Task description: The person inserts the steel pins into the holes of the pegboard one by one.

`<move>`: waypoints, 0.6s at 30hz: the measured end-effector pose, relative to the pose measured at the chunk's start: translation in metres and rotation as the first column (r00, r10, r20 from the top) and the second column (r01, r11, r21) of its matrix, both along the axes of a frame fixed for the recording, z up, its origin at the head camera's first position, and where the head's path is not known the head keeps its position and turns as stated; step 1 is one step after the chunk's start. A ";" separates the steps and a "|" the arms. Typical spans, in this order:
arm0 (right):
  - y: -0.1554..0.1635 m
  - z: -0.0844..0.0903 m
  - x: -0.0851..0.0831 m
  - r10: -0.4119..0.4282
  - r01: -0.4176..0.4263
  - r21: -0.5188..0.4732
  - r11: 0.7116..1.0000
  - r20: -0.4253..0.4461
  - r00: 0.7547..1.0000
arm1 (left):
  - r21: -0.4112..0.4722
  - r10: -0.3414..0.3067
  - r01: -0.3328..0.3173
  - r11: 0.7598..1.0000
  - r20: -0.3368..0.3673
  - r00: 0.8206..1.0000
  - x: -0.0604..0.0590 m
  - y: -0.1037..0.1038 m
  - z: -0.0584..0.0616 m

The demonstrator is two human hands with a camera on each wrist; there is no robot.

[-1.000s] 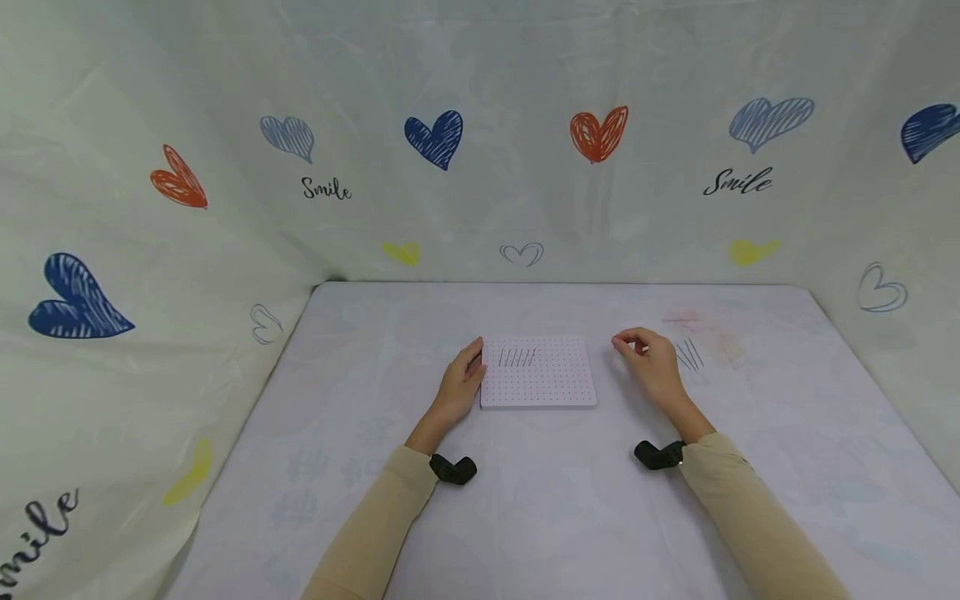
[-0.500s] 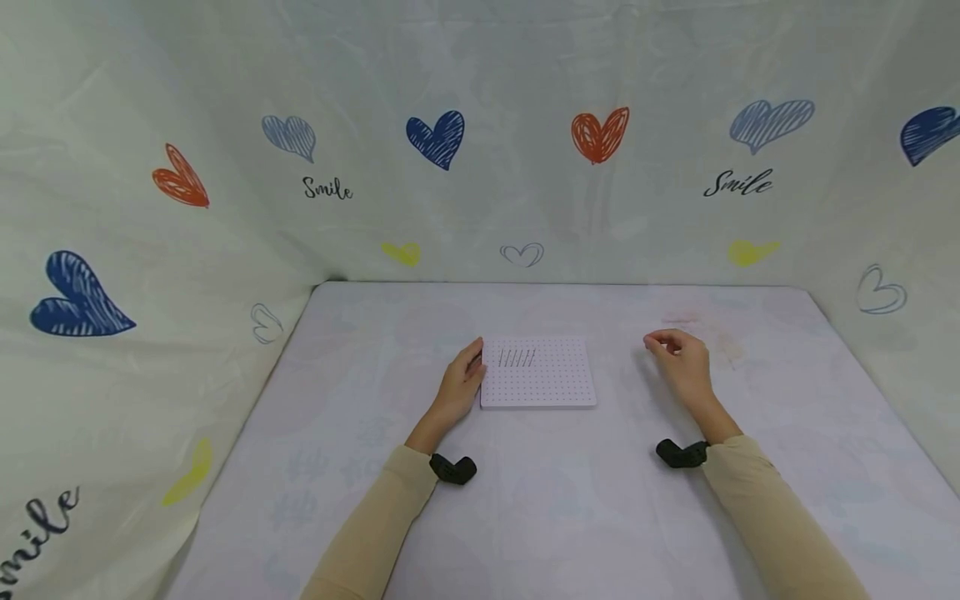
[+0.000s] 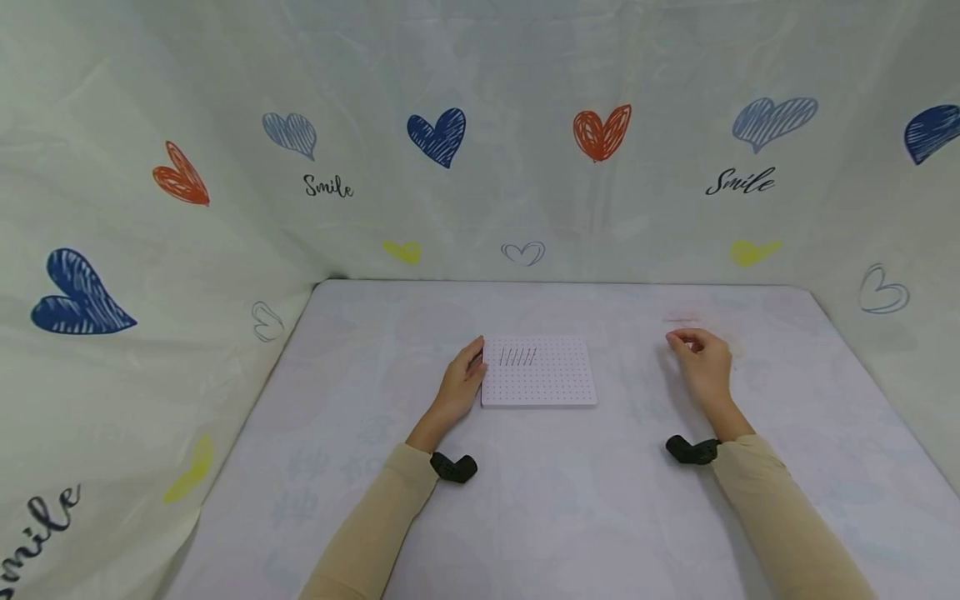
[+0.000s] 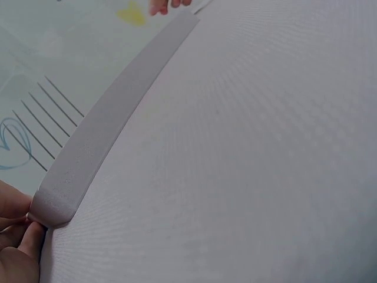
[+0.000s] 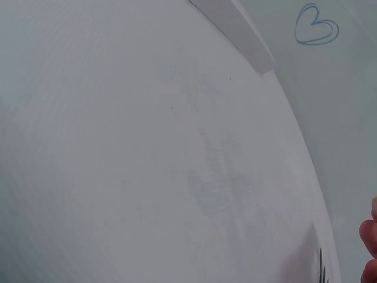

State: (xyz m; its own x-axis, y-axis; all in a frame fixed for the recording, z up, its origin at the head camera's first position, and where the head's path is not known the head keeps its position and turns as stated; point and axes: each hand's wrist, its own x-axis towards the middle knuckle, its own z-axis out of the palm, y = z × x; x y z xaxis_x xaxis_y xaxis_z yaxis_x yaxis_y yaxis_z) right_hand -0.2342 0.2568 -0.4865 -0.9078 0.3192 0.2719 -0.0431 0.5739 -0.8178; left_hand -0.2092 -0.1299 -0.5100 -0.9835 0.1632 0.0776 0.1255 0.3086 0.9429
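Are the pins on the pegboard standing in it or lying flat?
Standing. The left wrist view shows the pins rising as thin lines above the pegboard; the head view shows one row near its far left corner.

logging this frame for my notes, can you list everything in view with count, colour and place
pegboard: one, white with a grid of small holes, centre of the table.
pins: a short row, about six, thin and dark, standing in the far left part of the pegboard.
table: one, pale lilac-white cover, fills the lower half of the head view.
backdrop: one, off-white sheet printed with blue, red and yellow hearts and the word Smile, behind and to both sides of the table.
wrist cameras: two, black, one on each wrist.
sleeves: two, beige, on both forearms.
left hand: one, resting against the pegboard's left edge.
right hand: one, fingers curled, over the table to the right of the pegboard.
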 end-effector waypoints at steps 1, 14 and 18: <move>0.001 0.000 0.000 -0.009 0.009 -0.003 1.000 0.003 1.000 | 0.001 0.000 0.000 1.000 -0.004 1.000 0.000 0.000 0.000; 0.012 -0.002 0.002 -0.062 0.061 0.023 0.998 0.062 0.996 | 0.002 0.001 -0.001 1.000 -0.009 1.000 0.001 0.000 0.000; 0.016 -0.006 0.003 -0.066 0.063 0.048 0.997 0.055 0.996 | -0.006 -0.001 0.001 1.000 0.007 1.000 0.000 0.000 -0.001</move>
State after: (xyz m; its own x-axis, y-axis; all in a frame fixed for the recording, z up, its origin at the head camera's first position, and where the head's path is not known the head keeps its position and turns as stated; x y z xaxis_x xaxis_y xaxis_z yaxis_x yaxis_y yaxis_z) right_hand -0.2312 0.2725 -0.4927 -0.9003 0.3656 0.2363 0.0409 0.6115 -0.7902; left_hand -0.2088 -0.1301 -0.5109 -0.9839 0.1644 0.0696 0.1191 0.3138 0.9420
